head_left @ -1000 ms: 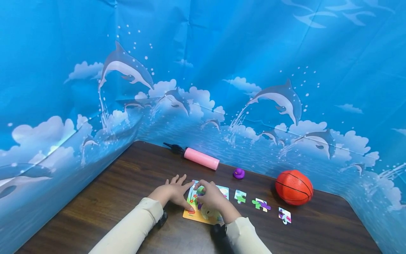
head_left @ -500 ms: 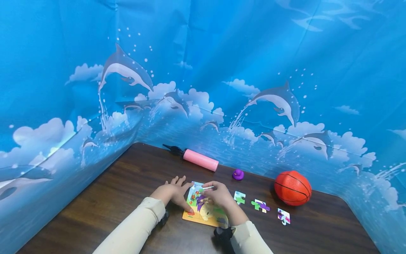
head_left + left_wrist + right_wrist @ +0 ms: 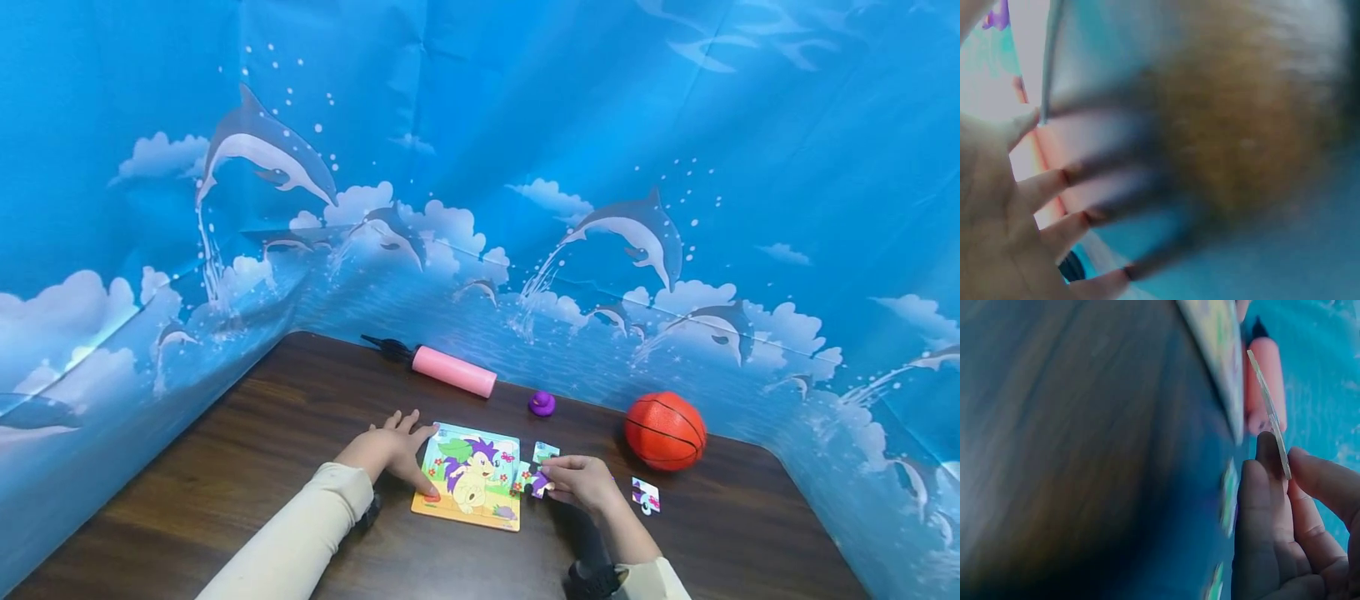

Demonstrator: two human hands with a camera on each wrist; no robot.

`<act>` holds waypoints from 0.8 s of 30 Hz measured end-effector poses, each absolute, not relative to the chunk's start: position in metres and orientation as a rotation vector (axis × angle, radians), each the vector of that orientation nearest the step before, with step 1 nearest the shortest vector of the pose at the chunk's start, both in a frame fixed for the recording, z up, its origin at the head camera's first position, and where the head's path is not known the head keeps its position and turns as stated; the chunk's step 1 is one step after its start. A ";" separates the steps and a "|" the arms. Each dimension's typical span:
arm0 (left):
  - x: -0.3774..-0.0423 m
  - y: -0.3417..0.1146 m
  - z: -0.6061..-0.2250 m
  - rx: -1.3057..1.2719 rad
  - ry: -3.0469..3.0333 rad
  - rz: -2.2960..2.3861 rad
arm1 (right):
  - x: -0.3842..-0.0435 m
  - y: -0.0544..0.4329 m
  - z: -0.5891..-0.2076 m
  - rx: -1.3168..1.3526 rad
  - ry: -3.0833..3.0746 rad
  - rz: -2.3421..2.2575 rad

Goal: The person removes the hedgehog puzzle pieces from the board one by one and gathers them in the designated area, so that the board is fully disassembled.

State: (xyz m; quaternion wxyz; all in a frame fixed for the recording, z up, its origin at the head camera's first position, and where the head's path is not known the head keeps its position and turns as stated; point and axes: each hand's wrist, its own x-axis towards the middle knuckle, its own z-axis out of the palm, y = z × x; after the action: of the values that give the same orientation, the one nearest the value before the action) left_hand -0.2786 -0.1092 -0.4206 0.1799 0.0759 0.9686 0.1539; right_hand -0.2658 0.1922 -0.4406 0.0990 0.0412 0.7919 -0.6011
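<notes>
A jigsaw board [image 3: 468, 479] with a purple-spined hedgehog picture lies flat on the table. On its left side rests my left hand [image 3: 390, 454], thumb over the lower left edge and fingers spread toward the top corner. The left wrist view shows those fingers [image 3: 1054, 184] stretched and apart. My right hand [image 3: 588, 485] pinches a puzzle piece [image 3: 539, 483] by the board's right edge. Seen edge-on in the right wrist view, the puzzle piece [image 3: 1270, 415] sits tilted between thumb and fingertips. Loose pieces lie to the right: one piece [image 3: 545, 452] beyond the held one, another mostly hidden behind the right hand.
Farther right is another loose puzzle piece [image 3: 646, 496], in front of an orange-red toy basketball [image 3: 665, 432]. Along the back edge lie a pink hand pump [image 3: 453, 372] with a black nozzle and a purple rubber duck [image 3: 542, 403]. A blue dolphin-print sheet [image 3: 480, 250] surrounds the table.
My right hand has moved right, off the board, and a pinched puzzle piece now shows in it. My left hand keeps its place on the board. The head view has turned slightly right.
</notes>
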 end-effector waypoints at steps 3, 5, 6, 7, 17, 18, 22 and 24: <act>-0.278 -0.108 -0.420 0.168 2.741 0.429 | -0.262 0.203 -0.447 0.195 2.402 -1.756; -0.279 -0.107 -0.421 0.150 2.745 0.414 | -0.260 0.208 -0.451 0.227 2.426 -1.753; -0.280 -0.106 -0.422 0.149 2.744 0.414 | -0.259 0.209 -0.452 0.244 2.437 -1.750; -0.280 -0.106 -0.422 0.151 2.743 0.413 | -0.258 0.210 -0.452 0.252 2.447 -1.744; -0.277 -0.110 -0.422 0.173 2.737 0.432 | -0.260 0.206 -0.453 0.200 2.569 -1.631; -0.277 -0.109 -0.421 0.173 2.739 0.431 | -0.260 0.205 -0.451 0.178 2.631 -1.570; -0.279 -0.109 -0.422 0.159 2.735 0.427 | -0.257 0.200 -0.442 0.095 2.923 -1.249; -0.280 -0.109 -0.423 0.149 2.730 0.418 | -0.256 0.193 -0.439 0.064 3.015 -1.107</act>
State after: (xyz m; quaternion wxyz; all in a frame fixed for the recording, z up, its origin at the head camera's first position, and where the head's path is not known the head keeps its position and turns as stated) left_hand -0.2798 -0.1093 -0.4229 0.1868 0.0530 0.9697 0.1485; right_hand -0.2563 0.1927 -0.4386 -0.0353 0.0200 0.9379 -0.3444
